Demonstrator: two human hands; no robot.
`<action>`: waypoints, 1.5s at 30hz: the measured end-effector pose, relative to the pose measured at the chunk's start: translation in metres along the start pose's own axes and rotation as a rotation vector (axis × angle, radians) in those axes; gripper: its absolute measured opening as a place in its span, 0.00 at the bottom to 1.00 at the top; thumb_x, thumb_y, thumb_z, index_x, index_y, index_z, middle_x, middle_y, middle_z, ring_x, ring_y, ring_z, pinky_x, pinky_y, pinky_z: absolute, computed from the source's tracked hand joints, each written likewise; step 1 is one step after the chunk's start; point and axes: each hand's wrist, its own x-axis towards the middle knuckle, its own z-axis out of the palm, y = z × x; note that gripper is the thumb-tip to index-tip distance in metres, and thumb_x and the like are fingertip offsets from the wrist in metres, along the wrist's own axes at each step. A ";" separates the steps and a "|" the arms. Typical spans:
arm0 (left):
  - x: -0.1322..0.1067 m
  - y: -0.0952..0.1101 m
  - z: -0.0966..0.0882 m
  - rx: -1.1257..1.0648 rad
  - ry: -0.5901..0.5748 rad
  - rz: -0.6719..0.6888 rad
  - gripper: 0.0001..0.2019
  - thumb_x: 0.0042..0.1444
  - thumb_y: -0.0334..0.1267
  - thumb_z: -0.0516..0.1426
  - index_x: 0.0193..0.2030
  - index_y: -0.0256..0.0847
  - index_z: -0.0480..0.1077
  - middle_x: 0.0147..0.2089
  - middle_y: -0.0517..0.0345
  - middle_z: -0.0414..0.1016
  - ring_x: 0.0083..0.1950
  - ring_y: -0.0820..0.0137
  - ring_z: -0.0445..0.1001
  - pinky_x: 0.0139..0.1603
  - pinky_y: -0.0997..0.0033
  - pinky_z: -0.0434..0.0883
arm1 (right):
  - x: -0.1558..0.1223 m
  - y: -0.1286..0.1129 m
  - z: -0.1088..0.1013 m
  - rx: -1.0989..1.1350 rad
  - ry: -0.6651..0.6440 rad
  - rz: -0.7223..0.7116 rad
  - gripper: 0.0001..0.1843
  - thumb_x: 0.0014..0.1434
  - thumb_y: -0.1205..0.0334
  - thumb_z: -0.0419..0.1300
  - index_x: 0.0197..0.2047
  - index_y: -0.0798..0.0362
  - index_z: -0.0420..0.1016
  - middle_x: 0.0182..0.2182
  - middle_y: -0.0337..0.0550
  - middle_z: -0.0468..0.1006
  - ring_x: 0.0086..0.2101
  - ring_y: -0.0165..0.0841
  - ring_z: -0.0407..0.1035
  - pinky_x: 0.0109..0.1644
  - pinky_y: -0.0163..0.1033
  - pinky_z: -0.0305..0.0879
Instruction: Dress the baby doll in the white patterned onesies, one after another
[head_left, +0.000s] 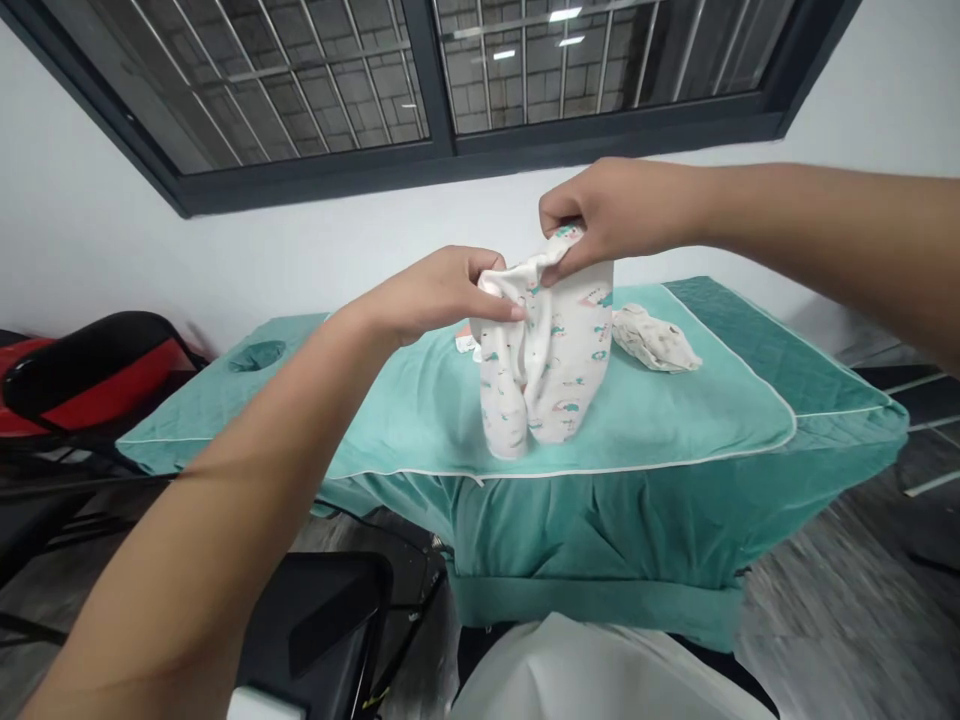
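White baby pants (562, 375) with a small teal and pink print hang upright over the bed, both legs pointing down. My left hand (450, 290) grips the waist edge on the left, thumb on the near side. Higher up on the right, my right hand (596, 215) pinches the same edge between thumb and curled fingers. A crumpled white printed cloth (654, 340) lies on the bed to the right of the pants. Partly hidden behind the pants is a small white and orange item (465, 340) that I cannot make out.
The massage bed has a teal cover (750, 300) with a face hole (257, 356) at its left end, and a lighter teal sheet (712, 420) on top. A barred window (450, 160) is behind it. A red and black chair (112, 370) and a black seat (322, 620) stand left.
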 end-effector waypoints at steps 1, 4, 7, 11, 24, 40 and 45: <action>-0.001 -0.001 -0.003 0.002 -0.049 -0.017 0.15 0.47 0.45 0.69 0.33 0.39 0.73 0.31 0.57 0.68 0.39 0.63 0.76 0.40 0.64 0.71 | -0.008 -0.008 -0.006 -0.026 -0.054 0.024 0.41 0.64 0.36 0.41 0.32 0.69 0.75 0.35 0.35 0.75 0.44 0.26 0.73 0.39 0.33 0.54; -0.002 -0.009 -0.007 0.077 -0.205 -0.077 0.16 0.44 0.46 0.71 0.29 0.39 0.73 0.28 0.58 0.69 0.38 0.61 0.76 0.37 0.66 0.69 | -0.026 -0.009 -0.012 0.047 -0.072 0.092 0.40 0.61 0.36 0.45 0.30 0.70 0.76 0.31 0.34 0.74 0.41 0.27 0.73 0.38 0.36 0.55; -0.002 -0.017 0.000 0.109 -0.193 -0.064 0.15 0.40 0.42 0.72 0.27 0.40 0.72 0.25 0.58 0.68 0.39 0.58 0.77 0.38 0.66 0.69 | -0.031 0.015 0.001 0.233 0.006 0.083 0.37 0.62 0.37 0.50 0.29 0.67 0.78 0.34 0.35 0.76 0.41 0.29 0.75 0.39 0.35 0.61; 0.000 -0.023 0.021 -0.044 -0.065 0.051 0.13 0.47 0.42 0.70 0.33 0.40 0.72 0.30 0.57 0.70 0.42 0.61 0.77 0.42 0.63 0.72 | -0.033 0.024 0.022 0.271 0.029 0.030 0.28 0.62 0.41 0.59 0.35 0.62 0.80 0.42 0.37 0.77 0.43 0.29 0.75 0.42 0.33 0.68; 0.020 -0.062 0.053 -0.086 -0.260 -0.066 0.12 0.52 0.45 0.66 0.34 0.41 0.71 0.31 0.60 0.69 0.32 0.72 0.68 0.32 0.71 0.61 | -0.042 0.025 0.063 0.505 -0.163 0.138 0.19 0.51 0.46 0.74 0.38 0.51 0.83 0.31 0.39 0.79 0.35 0.34 0.72 0.36 0.37 0.66; 0.047 -0.095 0.089 -0.124 0.370 -0.005 0.14 0.65 0.51 0.56 0.37 0.42 0.66 0.32 0.59 0.68 0.42 0.66 0.75 0.44 0.65 0.73 | -0.030 0.051 0.114 0.609 -0.332 0.295 0.22 0.49 0.43 0.75 0.38 0.50 0.82 0.37 0.44 0.81 0.43 0.44 0.76 0.46 0.48 0.75; 0.058 -0.088 0.120 -0.300 0.430 0.129 0.17 0.64 0.50 0.58 0.55 0.46 0.66 0.48 0.55 0.72 0.57 0.62 0.75 0.58 0.59 0.73 | -0.014 0.023 0.159 0.976 -0.196 0.263 0.19 0.47 0.52 0.77 0.38 0.53 0.80 0.35 0.47 0.82 0.42 0.44 0.77 0.47 0.47 0.77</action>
